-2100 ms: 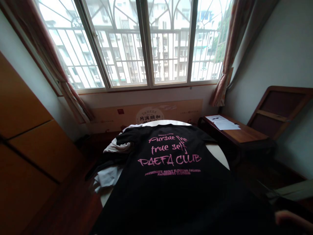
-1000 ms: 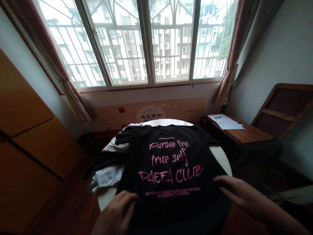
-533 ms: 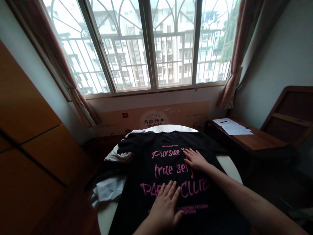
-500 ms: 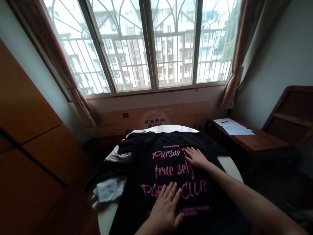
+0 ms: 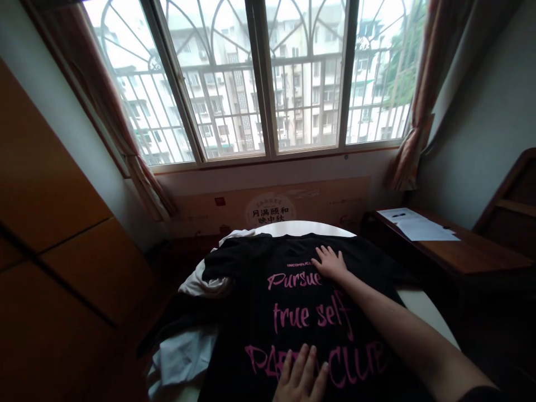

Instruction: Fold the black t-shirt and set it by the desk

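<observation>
A black T-shirt [image 5: 251, 312] with pink lettering lies spread, back side up, over a round white table [image 5: 431, 312]. My right hand [image 5: 330, 262] rests palm down on its upper part, fingers spread, beside the word "Pursue". Lower on the shirt, at the bottom edge of the view, my left hand [image 5: 302, 375] lies flat over the "PARTY CLUB" line with its fingers apart. Neither hand grips the cloth. The shirt's lower hem is out of view.
Crumpled white clothing [image 5: 205, 282] and a pale garment [image 5: 184, 357] are heaped at the table's left edge. To the right stands a wooden desk [image 5: 481, 251] with paper sheets [image 5: 422, 226]. A wooden cabinet [image 5: 54, 251] is on the left, a barred window [image 5: 268, 84] ahead.
My right hand has slid up the shirt toward the collar, off the word "self". My left hand remains on the "PARTY CLUB" line. The view has shifted slightly.
</observation>
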Demonstrator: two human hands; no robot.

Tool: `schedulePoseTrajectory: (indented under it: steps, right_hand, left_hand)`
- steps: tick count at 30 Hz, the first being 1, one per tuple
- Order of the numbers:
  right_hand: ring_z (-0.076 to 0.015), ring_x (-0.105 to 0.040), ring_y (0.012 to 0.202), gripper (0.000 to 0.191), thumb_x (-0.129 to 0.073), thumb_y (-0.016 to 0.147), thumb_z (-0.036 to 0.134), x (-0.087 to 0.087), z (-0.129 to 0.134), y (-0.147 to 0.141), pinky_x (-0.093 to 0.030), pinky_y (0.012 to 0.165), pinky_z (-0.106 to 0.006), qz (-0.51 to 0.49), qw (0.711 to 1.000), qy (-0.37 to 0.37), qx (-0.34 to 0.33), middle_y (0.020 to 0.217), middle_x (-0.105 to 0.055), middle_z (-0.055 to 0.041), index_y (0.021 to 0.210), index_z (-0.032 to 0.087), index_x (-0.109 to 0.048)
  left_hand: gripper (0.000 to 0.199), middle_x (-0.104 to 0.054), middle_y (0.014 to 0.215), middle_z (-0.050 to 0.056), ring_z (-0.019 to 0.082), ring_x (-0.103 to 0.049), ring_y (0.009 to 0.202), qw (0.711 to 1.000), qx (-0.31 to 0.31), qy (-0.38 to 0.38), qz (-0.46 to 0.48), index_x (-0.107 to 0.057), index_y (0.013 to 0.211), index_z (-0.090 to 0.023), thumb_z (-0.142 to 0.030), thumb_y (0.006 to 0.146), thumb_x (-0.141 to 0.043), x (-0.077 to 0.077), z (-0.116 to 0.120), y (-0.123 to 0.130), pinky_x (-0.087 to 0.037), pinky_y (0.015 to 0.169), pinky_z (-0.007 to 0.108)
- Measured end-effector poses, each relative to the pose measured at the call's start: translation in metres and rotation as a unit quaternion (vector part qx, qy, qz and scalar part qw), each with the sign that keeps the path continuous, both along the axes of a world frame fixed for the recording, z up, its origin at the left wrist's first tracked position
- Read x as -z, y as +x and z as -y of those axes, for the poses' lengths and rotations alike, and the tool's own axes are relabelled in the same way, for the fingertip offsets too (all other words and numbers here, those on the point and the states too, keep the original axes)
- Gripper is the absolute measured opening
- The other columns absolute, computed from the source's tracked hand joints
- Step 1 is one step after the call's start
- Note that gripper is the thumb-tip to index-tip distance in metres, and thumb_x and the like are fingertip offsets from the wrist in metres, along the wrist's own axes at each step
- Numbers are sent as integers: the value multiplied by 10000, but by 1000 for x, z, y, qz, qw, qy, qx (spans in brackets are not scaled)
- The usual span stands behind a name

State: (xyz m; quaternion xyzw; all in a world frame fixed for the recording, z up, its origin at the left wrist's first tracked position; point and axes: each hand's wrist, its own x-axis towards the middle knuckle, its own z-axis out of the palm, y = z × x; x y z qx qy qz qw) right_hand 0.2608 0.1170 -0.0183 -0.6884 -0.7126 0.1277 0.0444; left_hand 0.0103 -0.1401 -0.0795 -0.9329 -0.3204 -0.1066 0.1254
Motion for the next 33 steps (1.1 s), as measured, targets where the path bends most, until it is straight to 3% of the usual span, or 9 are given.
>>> schedulePoseTrajectory:
  steps: [3,6,9,12,15,18,22,29,33]
  right_hand:
    - [-359,-47,1550,740,-201,1007,606,-5,-34,15,-24,1188,-637,4,998,-2,62,1705,-103,-110,1631,209,-190]
    - [-375,-57,1546,722,-211,1012,616,-8,-57,23,-34,1176,-659,4,998,-10,69,1704,-109,-113,1631,243,-196]
    - [-381,-71,1546,679,-228,1021,618,-10,-67,29,-48,1163,-680,5,999,-22,40,1703,-123,-101,1622,303,-221]
    - [-375,-90,1548,613,-266,1038,557,-11,-63,35,-63,1155,-702,20,999,7,27,1700,-152,-85,1612,341,-239]
    - [-379,-100,1546,631,-311,1035,497,-6,-46,42,-86,1153,-713,40,994,71,72,1693,-167,-107,1624,292,-213]
    - [-376,-133,1542,692,-355,1012,531,6,-25,54,-109,1174,-681,43,994,68,73,1685,-194,-124,1624,235,-228]
    - [-335,-157,1548,705,-317,1007,606,17,-17,77,-101,1216,-602,17,998,29,49,1680,-218,-112,1609,239,-289]
    - [-368,-173,1542,653,-378,1008,567,12,-50,110,-115,1203,-635,-26,996,30,80,1671,-243,-125,1585,262,-351]
    - [-348,-197,1534,568,-484,976,428,8,-39,162,-94,1212,-634,-44,979,168,104,1607,-387,-125,1511,239,-471]
  left_hand:
    - [537,-487,1537,73,271,-523,1379,996,-12,-84,-9,-308,1587,-352,-411,1057,-372,-9,-4,3,-372,1185,455]
    - [664,-277,1647,116,361,-309,1504,974,-60,-218,-11,-249,1611,-297,-537,1013,-408,-37,-38,14,-294,1195,601]
    - [809,-183,1671,175,379,-138,1551,948,-179,-263,24,-284,1603,-157,-633,960,-405,-71,-110,28,-123,1227,639]
    - [773,-216,1660,208,368,-164,1548,919,-304,-248,39,-320,1580,-88,-564,971,-360,-90,-192,36,-140,1228,601]
    - [740,-224,1665,194,334,-169,1553,893,-389,-223,46,-315,1585,-101,-530,982,-322,-92,-257,35,-142,1246,519]
    - [750,-219,1671,185,328,-153,1558,891,-400,-209,44,-321,1585,-113,-552,976,-318,-87,-296,30,-116,1254,493]
    - [777,-189,1682,172,321,-124,1564,890,-404,-206,44,-299,1592,-113,-584,975,-270,-82,-324,25,-83,1257,497]
    - [772,-202,1680,163,318,-140,1562,891,-406,-199,46,-309,1592,-134,-595,975,-263,-80,-333,22,-95,1255,511]
    - [742,-230,1667,189,332,-176,1553,894,-406,-178,61,-330,1581,-121,-561,984,-294,-83,-327,22,-134,1249,504]
